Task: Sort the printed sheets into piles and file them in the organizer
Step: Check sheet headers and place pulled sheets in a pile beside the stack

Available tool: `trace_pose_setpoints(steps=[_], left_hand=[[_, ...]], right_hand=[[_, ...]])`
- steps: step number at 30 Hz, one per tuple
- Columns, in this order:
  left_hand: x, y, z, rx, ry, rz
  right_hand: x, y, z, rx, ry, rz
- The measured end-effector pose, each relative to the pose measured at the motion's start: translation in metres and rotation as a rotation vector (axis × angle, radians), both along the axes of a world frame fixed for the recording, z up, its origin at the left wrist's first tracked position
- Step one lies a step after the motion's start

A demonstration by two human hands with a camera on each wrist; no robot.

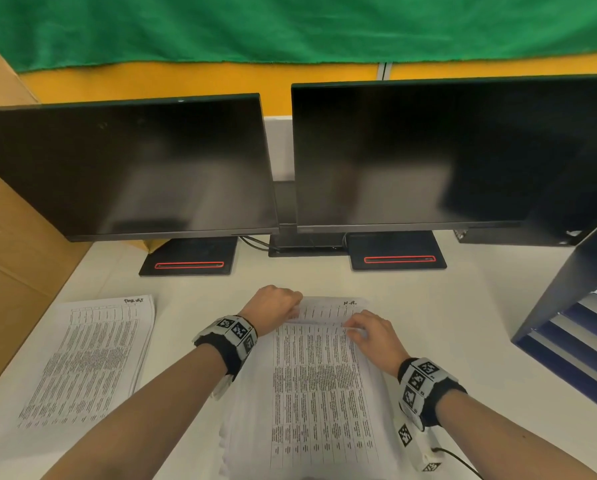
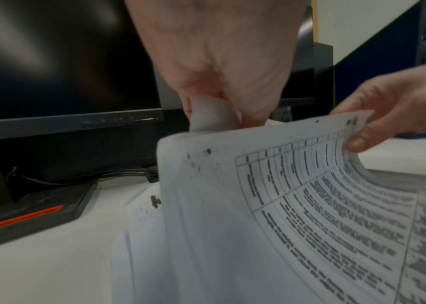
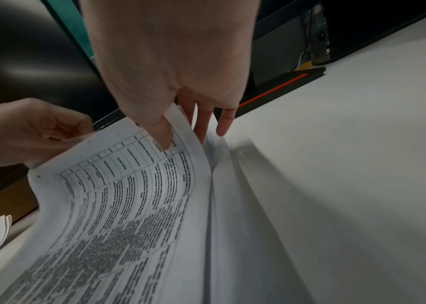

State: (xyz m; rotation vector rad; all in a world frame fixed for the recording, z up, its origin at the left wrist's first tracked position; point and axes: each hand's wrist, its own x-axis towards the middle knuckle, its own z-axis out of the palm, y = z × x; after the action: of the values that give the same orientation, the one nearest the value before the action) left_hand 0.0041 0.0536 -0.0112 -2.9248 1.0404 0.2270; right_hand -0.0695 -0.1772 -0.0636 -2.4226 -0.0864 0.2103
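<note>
A stack of printed sheets (image 1: 311,386) with dense tables lies in front of me on the white desk (image 1: 463,306). Its top sheet (image 2: 271,185) is curled up at the far edge. My left hand (image 1: 276,303) pinches that sheet's far left corner (image 2: 214,115) between curled fingers. My right hand (image 1: 369,332) pinches the far right corner, thumb (image 3: 165,133) on the printed side and fingers (image 3: 201,127) behind. A second pile of sheets (image 1: 86,358) lies to the left. The dark blue organizer (image 1: 574,306) with slanted shelves stands at the right.
Two dark monitors (image 1: 124,168) (image 1: 446,150) on black bases with red stripes (image 1: 189,265) stand behind the papers. A cardboard box (image 1: 10,258) flanks the desk's left side. Cables (image 1: 255,242) run between the monitor bases.
</note>
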Motion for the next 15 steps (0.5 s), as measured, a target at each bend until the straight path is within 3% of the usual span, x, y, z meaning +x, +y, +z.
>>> trace_pose_setpoints(steps=[4,7,12,15], left_hand=[[0.005,0.000,0.024,-0.021,-0.104,-0.002],[0.020,0.014,0.066,-0.141,-0.322,0.080],[0.045,0.068,0.160,-0.597,-0.505,0.275],[0.049,0.099,0.196,-0.804,-0.389,0.389]], right_hand=[[-0.001,0.000,0.003,0.004,0.081,-0.007],[-0.002,0.003,0.005,0.032,0.133,-0.011],[0.000,-0.003,-0.013,0.144,0.250,-0.091],[0.004,-0.004,-0.012,0.211,0.282,-0.131]])
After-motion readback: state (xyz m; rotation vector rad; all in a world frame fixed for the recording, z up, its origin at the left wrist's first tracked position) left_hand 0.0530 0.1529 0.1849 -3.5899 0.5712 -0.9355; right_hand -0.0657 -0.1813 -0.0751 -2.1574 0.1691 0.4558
